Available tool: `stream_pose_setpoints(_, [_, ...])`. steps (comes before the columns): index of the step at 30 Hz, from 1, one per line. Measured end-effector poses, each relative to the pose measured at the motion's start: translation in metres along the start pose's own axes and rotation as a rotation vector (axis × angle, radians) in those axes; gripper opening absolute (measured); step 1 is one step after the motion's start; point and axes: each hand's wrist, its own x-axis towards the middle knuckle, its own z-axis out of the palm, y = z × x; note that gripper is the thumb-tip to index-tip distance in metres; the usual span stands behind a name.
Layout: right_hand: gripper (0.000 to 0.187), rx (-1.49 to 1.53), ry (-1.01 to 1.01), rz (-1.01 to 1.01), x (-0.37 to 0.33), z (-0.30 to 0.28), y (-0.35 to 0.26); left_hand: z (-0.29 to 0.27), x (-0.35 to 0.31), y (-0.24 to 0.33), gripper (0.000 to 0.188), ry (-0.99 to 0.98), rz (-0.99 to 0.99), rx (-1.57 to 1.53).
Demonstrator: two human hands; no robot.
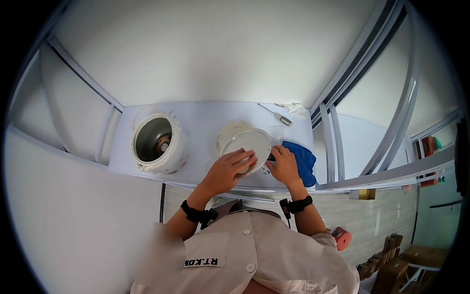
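A round pale plate, which looks like a rice cooker's inner lid, is tilted over a white rounded part on the table. My left hand lies over the plate's near left side, its fingers curled on the face. At the plate's right edge my right hand is closed, with a small dark thing partly showing by its fingers. What this thing is, I cannot tell. Several small dark bits lie next to the right thumb. To the left stands a white rice cooker body without a lid, its metal inside showing.
A screwdriver lies at the back right of the white table, near a crumpled white cloth. A blue cloth rests at the right edge. Grey frame posts rise on the right. Cardboard boxes and a red roll are on the floor.
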Motion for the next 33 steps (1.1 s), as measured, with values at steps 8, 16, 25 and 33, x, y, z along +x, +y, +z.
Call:
stream_pose_setpoints(8, [0.044, 0.161, -0.131, 0.036, 0.023, 0.008, -0.007, -0.017, -0.023, -0.008, 0.071, 0.048, -0.138, -0.063])
stream_pose_setpoints(16, [0.033, 0.143, -0.121, 0.013, 0.027, 0.006, -0.006, -0.029, -0.04, -0.018, 0.072, 0.101, -0.248, -0.097])
stream_pose_setpoints(25, [0.032, 0.197, 0.121, 0.142, 0.009, -0.02, -0.006, -0.008, -0.028, -0.03, 0.062, 0.108, -0.127, 0.046])
stream_pose_setpoints(33, [0.033, 0.279, 0.29, 0.147, -0.013, -0.047, -0.004, 0.054, -0.006, -0.053, 0.055, -0.026, -0.093, 0.257])
